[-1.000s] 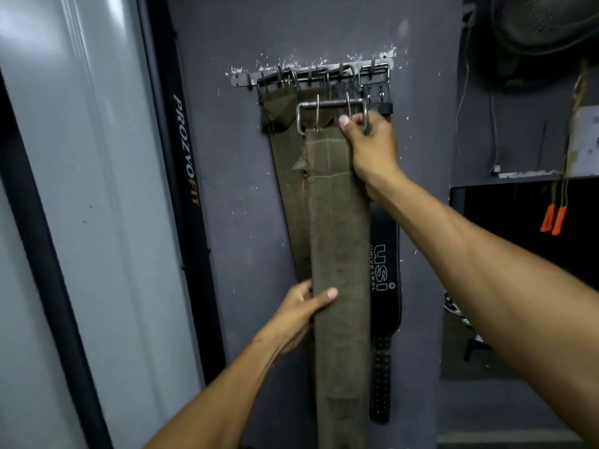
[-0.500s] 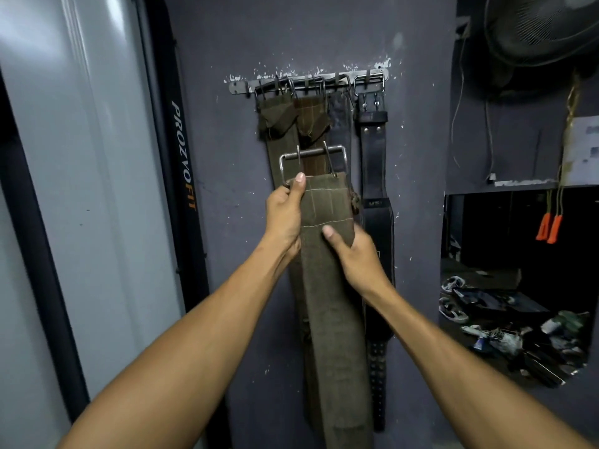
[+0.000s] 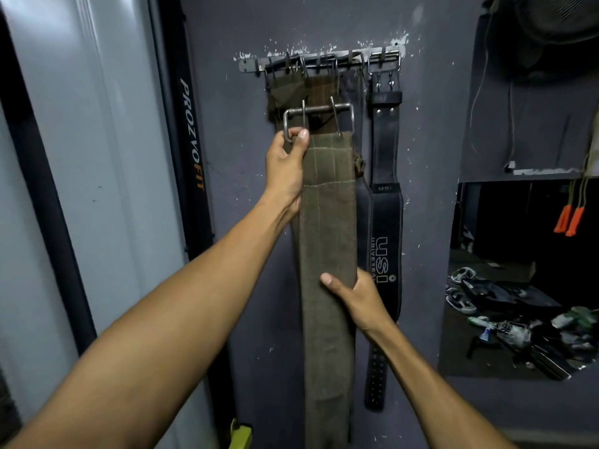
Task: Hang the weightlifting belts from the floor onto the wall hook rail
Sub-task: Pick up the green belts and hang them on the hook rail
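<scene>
I hold an olive canvas belt (image 3: 327, 228) upright against the purple wall. My left hand (image 3: 287, 166) grips its top left corner at the steel buckle (image 3: 319, 119), a little below the hook rail (image 3: 321, 61). My right hand (image 3: 358, 293) clasps the strap's right edge lower down. Olive and brown belts (image 3: 303, 89) hang from the rail behind the buckle. A black leather belt (image 3: 385, 222) hangs at the rail's right end.
A black upright marked PROZVOFIT (image 3: 191, 134) and a pale panel (image 3: 97, 157) stand to the left. A dark opening (image 3: 525, 277) at the right shows shoes and clutter on a floor. Orange handles (image 3: 570, 220) dangle there. A fan (image 3: 557, 30) sits top right.
My left hand went from mid-strap up to the buckle corner. My right hand left the buckle and slid down the strap's right edge. The buckle dropped below the rail, then rose slightly.
</scene>
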